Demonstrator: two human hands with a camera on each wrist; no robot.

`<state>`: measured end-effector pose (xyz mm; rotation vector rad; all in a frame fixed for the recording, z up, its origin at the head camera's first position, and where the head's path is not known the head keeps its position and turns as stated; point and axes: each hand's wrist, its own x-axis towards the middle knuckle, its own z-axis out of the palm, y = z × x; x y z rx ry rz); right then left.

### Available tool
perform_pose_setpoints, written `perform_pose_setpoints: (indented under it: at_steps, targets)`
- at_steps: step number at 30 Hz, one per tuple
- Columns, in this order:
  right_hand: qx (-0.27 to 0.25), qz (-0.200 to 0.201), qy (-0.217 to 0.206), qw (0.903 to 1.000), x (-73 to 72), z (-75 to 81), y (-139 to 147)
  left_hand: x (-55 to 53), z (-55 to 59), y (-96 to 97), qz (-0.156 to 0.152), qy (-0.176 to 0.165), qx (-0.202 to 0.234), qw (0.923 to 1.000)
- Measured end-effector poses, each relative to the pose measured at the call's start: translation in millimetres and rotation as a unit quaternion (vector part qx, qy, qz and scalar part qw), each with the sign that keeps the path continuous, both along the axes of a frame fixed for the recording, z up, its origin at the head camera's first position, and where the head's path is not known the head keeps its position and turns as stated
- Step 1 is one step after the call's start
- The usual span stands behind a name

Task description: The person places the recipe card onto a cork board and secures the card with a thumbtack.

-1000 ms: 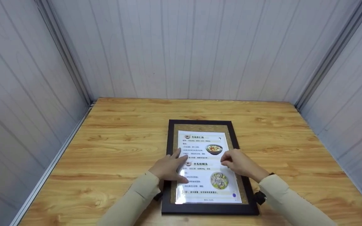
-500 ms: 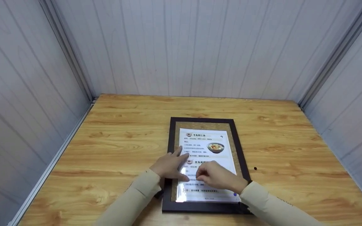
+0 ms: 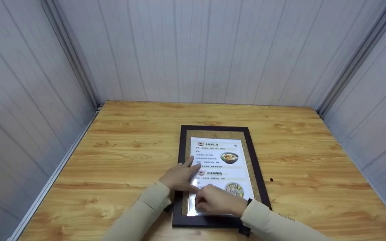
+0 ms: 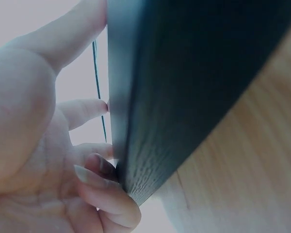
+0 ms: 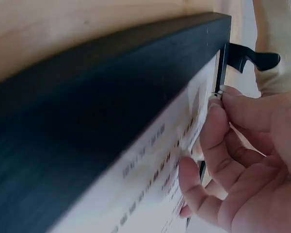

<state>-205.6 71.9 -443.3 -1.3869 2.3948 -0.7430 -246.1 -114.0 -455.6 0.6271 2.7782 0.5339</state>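
Note:
A printed sheet (image 3: 209,154) with recipe text and bowl pictures lies on a dark-framed cork board (image 3: 254,157). My left hand (image 3: 179,177) rests across the board's left edge, fingers spread onto the sheet. In the left wrist view, some of its fingers curl beside the frame's side. My right hand (image 3: 217,201) is low over the sheet's lower left part, close to the left thumb. Between its thumb and index finger it pinches a small thumbtack (image 5: 216,95), mostly hidden by the fingertips; a thin point shows. A tack (image 3: 235,146) sits at the sheet's top right.
One small black round thing (image 3: 271,179) lies on the wooden table (image 3: 129,140) to the right of the board. Pale panelled walls (image 3: 193,50) enclose the table at the back and both sides.
My right hand has moved from the sheet's right edge to its lower left part, off the table's small black thing, which now shows. My left hand has stayed put on the board.

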Motion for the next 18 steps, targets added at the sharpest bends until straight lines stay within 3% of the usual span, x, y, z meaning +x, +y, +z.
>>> perform_pose_setpoints:
  at_steps: [7,18]
  targets:
    - [0.026,0.000,0.017,0.9995,2.5,-2.2,-9.3,-0.6,1.1,-3.2,-0.002,0.004,0.001,1.0000]
    - [0.006,0.005,0.005,1.0000,1.5,-6.0,-6.2,-0.1,0.3,-1.3,-0.011,0.016,0.009,0.9998]
